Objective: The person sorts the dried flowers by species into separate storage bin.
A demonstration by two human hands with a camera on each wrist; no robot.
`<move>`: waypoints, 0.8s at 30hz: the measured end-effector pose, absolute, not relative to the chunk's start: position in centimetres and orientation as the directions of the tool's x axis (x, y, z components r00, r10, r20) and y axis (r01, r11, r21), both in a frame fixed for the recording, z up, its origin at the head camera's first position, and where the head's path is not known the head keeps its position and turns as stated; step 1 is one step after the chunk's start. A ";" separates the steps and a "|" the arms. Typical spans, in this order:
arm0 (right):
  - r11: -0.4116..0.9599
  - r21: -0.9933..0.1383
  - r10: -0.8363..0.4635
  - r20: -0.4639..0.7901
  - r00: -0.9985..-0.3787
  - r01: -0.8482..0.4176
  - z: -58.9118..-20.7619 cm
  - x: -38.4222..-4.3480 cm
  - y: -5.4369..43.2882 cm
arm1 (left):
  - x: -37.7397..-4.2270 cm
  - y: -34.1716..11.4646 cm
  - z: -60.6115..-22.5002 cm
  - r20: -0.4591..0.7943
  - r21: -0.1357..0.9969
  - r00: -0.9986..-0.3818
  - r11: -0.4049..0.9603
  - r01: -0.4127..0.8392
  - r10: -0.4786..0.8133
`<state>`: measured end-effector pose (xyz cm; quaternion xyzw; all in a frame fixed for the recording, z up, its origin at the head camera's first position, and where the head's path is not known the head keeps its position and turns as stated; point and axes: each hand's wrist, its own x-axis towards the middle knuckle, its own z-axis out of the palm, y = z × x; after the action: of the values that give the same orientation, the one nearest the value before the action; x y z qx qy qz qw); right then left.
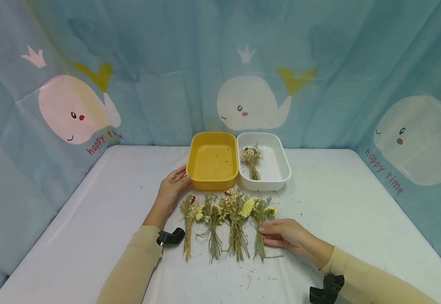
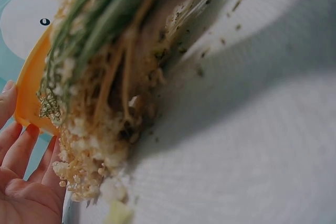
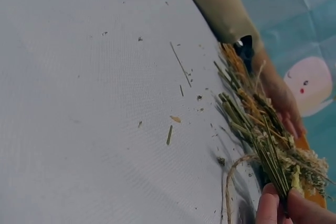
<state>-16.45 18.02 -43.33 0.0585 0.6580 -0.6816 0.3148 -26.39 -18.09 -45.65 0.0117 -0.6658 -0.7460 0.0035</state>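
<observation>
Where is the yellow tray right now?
In the head view, the yellow tray stands just left of the white tray, with the left hand touching its left side.

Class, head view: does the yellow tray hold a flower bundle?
No. The yellow tray shows only small specks inside.

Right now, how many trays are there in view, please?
2: the yellow tray on the left and the white tray on the right, side by side near the far edge of the table. None seems hidden.
</observation>
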 end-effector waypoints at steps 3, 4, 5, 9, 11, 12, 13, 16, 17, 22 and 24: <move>0.066 -0.862 -0.340 -0.494 -0.800 0.503 -43.2 -16.3 18.1 | -26.3 -18.0 -45.5 -0.007 0.993 -1.000 -0.119 -0.004 -0.025; 0.067 -0.861 -0.333 -0.495 -0.803 0.504 -43.2 -16.3 18.2 | -26.3 -18.0 -45.4 -0.009 0.993 -1.000 -0.117 -0.006 -0.025; 0.069 -0.862 -0.326 -0.496 -0.805 0.503 -43.2 -16.2 18.3 | -26.3 -18.0 -45.4 -0.013 0.993 -1.000 -0.114 -0.011 -0.024; 0.065 -0.864 -0.311 -0.493 -0.813 0.499 -42.9 -15.8 18.7 | -26.3 -18.0 -45.3 -0.018 0.993 -1.000 -0.114 -0.016 -0.017; 0.059 -0.867 -0.314 -0.487 -0.815 0.495 -42.7 -15.5 19.1 | -26.4 -18.0 -45.4 -0.012 0.993 -1.000 -0.122 -0.010 -0.014; 0.055 -0.869 -0.318 -0.482 -0.816 0.492 -42.6 -15.4 19.3 | -26.4 -18.0 -45.5 -0.008 0.992 -1.000 -0.124 -0.007 -0.011; 0.052 -0.869 -0.321 -0.481 -0.816 0.492 -42.5 -15.2 19.5 | -26.4 -17.9 -45.5 -0.005 0.992 -1.000 -0.128 -0.004 -0.009; 0.041 -0.869 -0.330 -0.478 -0.814 0.493 -42.2 -15.0 20.1 | -26.3 -17.9 -45.6 -0.009 0.991 -1.000 -0.134 -0.008 -0.007; 0.038 -0.869 -0.336 -0.475 -0.813 0.493 -42.1 -14.9 20.2 | -26.3 -17.9 -45.6 -0.011 0.991 -1.000 -0.133 -0.010 -0.007; 0.022 -0.871 -0.354 -0.466 -0.811 0.491 -41.8 -14.8 20.8 | -26.4 -18.0 -45.6 -0.011 0.992 -1.000 -0.125 -0.008 -0.017; 0.019 -0.871 -0.349 -0.465 -0.813 0.491 -41.7 -14.7 20.9 | -26.5 -18.1 -45.6 -0.006 0.992 -1.000 -0.122 -0.004 -0.018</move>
<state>-14.72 20.93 -41.67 0.0546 0.6473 -0.6984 0.3006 -26.55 -18.05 -45.65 0.0085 -0.6624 -0.7491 0.0048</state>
